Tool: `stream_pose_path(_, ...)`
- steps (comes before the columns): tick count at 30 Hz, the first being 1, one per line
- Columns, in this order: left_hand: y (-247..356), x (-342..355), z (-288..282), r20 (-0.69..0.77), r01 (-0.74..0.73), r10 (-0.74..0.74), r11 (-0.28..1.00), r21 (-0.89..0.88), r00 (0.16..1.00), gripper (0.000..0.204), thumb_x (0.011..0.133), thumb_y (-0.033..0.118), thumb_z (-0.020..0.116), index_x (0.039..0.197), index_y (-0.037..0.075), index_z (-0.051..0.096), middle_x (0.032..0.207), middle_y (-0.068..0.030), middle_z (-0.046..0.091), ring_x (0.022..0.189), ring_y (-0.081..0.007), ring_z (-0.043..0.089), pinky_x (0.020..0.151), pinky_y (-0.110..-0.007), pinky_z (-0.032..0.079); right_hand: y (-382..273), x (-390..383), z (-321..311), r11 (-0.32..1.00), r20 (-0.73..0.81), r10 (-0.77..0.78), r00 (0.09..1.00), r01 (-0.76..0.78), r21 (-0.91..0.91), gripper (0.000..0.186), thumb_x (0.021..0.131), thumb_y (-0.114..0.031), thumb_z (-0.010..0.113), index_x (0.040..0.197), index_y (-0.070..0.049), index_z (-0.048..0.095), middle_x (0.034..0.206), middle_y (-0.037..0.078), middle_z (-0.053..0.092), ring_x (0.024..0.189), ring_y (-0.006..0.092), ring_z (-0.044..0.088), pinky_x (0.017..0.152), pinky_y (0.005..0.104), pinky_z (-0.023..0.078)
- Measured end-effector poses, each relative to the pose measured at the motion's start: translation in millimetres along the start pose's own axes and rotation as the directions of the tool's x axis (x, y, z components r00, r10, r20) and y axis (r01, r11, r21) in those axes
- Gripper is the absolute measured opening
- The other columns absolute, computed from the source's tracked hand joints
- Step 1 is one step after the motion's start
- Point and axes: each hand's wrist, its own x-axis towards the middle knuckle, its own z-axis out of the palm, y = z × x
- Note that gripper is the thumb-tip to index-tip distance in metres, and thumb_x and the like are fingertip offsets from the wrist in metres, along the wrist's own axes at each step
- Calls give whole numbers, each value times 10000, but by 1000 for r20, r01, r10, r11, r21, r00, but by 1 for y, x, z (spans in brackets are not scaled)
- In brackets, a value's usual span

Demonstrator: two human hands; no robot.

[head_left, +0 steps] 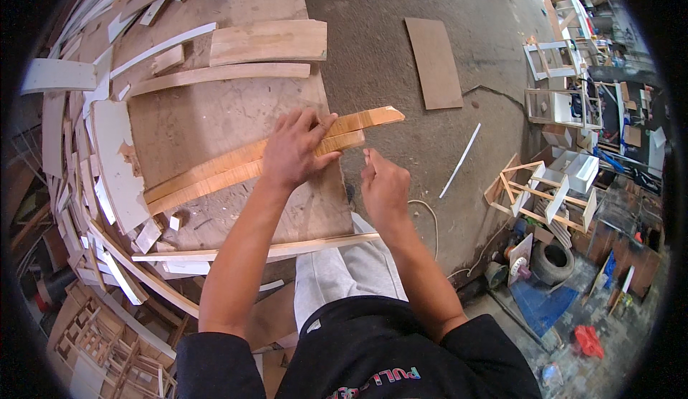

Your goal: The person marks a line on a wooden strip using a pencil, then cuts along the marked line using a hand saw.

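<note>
Table (208, 128) is carrying offcuts. A wide board (269, 42) and a narrow slat (222, 78) are lying beyond the work; a white panel (115, 162) is sitting at the left, its ragged edge just beside the strips' left ends. A long batten (308, 244) is running along the near edge, passing beneath the left forearm (244, 259). On the floor, right side, a brown sheet (435, 63) and a white stick (460, 160) are lying apart from the hands; a tire (541, 266) is sitting farther off.

Two wood strips (215, 173) are slanting side by side across the table, right ends projecting past its edge (the upper one reaching farther). Left hand (294, 148) is clamping across both near those ends. Right hand (385, 184) is hovering just beside the lower strip's end, apart from the left, fingers curled; cannot tell whether it is holding anything.
</note>
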Motion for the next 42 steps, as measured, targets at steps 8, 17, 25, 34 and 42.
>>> stream_pose_path(8, 0, 1, 1, -11, -1, 1, 1000, -19, 1000, 765, 753, 452, 840, 1430, 163, 633, 1057, -88, 577, 1026, -304, 576, 955, -431, 485, 8, 7, 1, 1000, -69, 9, 998, -9, 5, 149, 998, -90, 626, 1061, -19, 742, 727, 178, 710, 683, 363, 729, 616, 427, 546)
stream_pose_path(17, 2, 0, -1, 11, 35, -35, 999, -8, 999, 752, 750, 428, 852, 1424, 170, 641, 1060, -87, 562, 1021, -306, 578, 942, -433, 497, -8, 19, -15, 985, 110, 11, 994, 9, -175, 176, 1006, -111, 566, 942, 4, 683, 816, 289, 689, 791, 484, 699, 689, 565, 543)
stream_pose_path(25, 3, 2, -3, -2, 29, -29, 999, -32, 1000, 730, 758, 431, 851, 1414, 181, 651, 1056, -93, 554, 1016, -305, 575, 933, -438, 502, 13, 13, 4, 993, -34, -119, 992, 119, -5, 177, 1036, -119, 544, 1085, 11, 654, 834, 261, 685, 789, 471, 689, 681, 547, 529)
stream_pose_path(34, 6, 3, -5, 19, 53, -52, 999, -8, 998, 721, 737, 429, 860, 1370, 142, 668, 1044, -63, 565, 1064, -259, 571, 963, -418, 476, 15, 14, 9, 999, -16, -27, 1000, 27, 46, 235, 1038, -127, 561, 1197, 6, 670, 833, 249, 678, 767, 455, 679, 680, 521, 530)
stream_pose_path(42, 3, 2, 0, 10, 52, -52, 999, 4, 999, 700, 758, 432, 850, 1369, 155, 653, 1130, -100, 573, 1097, -329, 579, 970, -446, 494, 7, -6, -8, 972, -49, 134, 990, -122, 203, 322, 1032, -126, 558, 1309, -16, 680, 833, 211, 711, 763, 392, 715, 701, 481, 546)
